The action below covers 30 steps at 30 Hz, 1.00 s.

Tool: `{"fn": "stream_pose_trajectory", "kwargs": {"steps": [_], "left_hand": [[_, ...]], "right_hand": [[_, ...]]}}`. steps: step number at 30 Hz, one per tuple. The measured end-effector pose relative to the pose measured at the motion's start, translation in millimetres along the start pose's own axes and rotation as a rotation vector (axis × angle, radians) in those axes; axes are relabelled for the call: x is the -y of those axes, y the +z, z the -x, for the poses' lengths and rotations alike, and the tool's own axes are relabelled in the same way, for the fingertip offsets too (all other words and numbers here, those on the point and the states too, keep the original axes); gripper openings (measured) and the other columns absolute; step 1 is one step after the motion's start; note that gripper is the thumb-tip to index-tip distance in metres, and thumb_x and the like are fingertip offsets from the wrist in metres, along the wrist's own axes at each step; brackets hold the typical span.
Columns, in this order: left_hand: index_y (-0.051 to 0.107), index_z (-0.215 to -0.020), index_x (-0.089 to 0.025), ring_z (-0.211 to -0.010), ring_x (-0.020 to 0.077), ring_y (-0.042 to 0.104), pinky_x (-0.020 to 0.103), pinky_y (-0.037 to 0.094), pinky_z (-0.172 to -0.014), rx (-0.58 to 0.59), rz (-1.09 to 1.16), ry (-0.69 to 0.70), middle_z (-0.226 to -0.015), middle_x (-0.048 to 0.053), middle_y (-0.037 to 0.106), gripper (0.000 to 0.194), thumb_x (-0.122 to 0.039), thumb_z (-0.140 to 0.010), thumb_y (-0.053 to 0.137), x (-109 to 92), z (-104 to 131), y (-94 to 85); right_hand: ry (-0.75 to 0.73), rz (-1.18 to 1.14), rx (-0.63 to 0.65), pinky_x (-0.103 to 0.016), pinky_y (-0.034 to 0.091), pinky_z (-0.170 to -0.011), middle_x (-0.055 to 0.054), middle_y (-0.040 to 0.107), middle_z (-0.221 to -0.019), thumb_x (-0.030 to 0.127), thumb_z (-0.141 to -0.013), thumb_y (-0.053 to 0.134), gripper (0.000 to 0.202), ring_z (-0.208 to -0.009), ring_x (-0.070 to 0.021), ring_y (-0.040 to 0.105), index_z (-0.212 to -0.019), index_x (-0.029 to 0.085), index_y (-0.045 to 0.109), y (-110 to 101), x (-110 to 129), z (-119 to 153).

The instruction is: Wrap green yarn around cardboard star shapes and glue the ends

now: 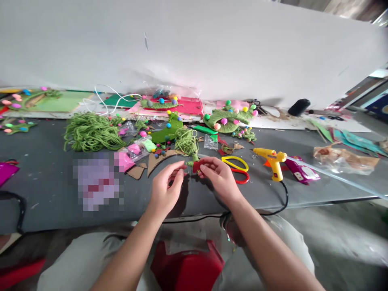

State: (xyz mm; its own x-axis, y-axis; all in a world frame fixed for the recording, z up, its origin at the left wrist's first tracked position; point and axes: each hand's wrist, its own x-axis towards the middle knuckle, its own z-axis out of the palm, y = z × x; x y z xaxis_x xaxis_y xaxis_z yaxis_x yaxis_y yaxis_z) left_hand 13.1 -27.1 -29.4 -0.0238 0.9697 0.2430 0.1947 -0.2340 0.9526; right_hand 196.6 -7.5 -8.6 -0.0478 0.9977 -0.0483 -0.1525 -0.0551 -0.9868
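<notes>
Near the front of the dark table, my right hand (216,173) pinches a small red piece (197,165) between thumb and fingers. A small green yarn-wrapped piece (190,163) sticks out from its left side, between the two hands. My left hand (168,182) is just left of it, fingers curled with the thumb near the fingertips; whether it grips a thin strand cannot be made out. Behind the hands lies a loose bundle of green yarn (186,142), with a strand of green running down toward the red piece. Scissors (240,176) with yellow and red handles lie right of my right hand.
A yellow glue gun (273,160) stands at the right, its black cord crossing the front edge. A purple packet (302,170) lies beside it. At the left are a green yarn heap (92,131) and pink pompom bags (127,157). Decorated green shapes (226,120) line the back.
</notes>
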Motion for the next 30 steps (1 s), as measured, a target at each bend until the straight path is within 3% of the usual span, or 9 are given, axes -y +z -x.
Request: {"fn": "stream_pose_trajectory", "kwargs": {"steps": [10,15,21,25,30], "left_hand": [[0.067,-0.133,-0.019,-0.107,0.0208,0.071,0.030,0.059,-0.091,0.030,-0.163,0.167,-0.129,0.009,0.070,0.038,-0.025,-0.095,0.064,-3.9,0.5,4.2],[0.070,-0.126,-0.021,-0.102,0.0183,0.072,0.028,0.059,-0.092,0.021,-0.075,0.141,-0.120,0.007,0.073,0.032,-0.022,-0.095,0.066,-10.8,2.8,9.3],[0.073,-0.113,-0.021,-0.087,0.0143,0.072,0.025,0.061,-0.083,-0.072,0.048,0.156,-0.102,0.003,0.075,0.023,-0.017,-0.091,0.072,-17.5,3.9,16.1],[0.075,-0.109,-0.022,-0.088,0.0146,0.071,0.025,0.060,-0.078,-0.143,0.008,0.257,-0.104,0.003,0.074,0.024,-0.010,-0.087,0.073,-18.1,2.4,14.8],[0.077,-0.106,-0.022,-0.091,0.0161,0.069,0.027,0.059,-0.076,-0.134,-0.043,0.267,-0.104,0.004,0.072,0.024,-0.009,-0.086,0.074,-16.3,0.7,13.3]], "right_hand": [[-0.019,-0.042,-0.011,-0.024,0.057,-0.070,-0.003,0.072,-0.089,0.034,-0.084,0.078,0.029,-0.071,-0.0107,0.067,-0.104,0.015,0.068,0.4,-10.0,1.0],[0.037,-0.149,0.054,-0.021,0.054,-0.069,-0.002,0.072,-0.086,0.030,-0.087,0.077,0.024,-0.071,-0.0093,0.065,-0.105,0.017,0.070,-6.8,-9.5,-0.1],[0.137,-0.312,0.141,-0.018,0.051,-0.067,-0.002,0.072,-0.083,0.024,-0.088,0.076,0.020,-0.067,-0.0073,0.062,-0.104,0.015,0.070,-11.8,-6.8,-2.7],[0.144,-0.288,0.143,-0.019,0.050,-0.067,-0.002,0.073,-0.084,0.025,-0.089,0.075,0.019,-0.068,-0.0077,0.062,-0.105,0.016,0.070,-12.1,-5.4,-1.8],[0.139,-0.241,0.147,-0.019,0.049,-0.066,-0.002,0.072,-0.083,0.025,-0.089,0.075,0.019,-0.069,-0.0087,0.062,-0.106,0.017,0.070,-12.9,-5.0,-0.5]]}}
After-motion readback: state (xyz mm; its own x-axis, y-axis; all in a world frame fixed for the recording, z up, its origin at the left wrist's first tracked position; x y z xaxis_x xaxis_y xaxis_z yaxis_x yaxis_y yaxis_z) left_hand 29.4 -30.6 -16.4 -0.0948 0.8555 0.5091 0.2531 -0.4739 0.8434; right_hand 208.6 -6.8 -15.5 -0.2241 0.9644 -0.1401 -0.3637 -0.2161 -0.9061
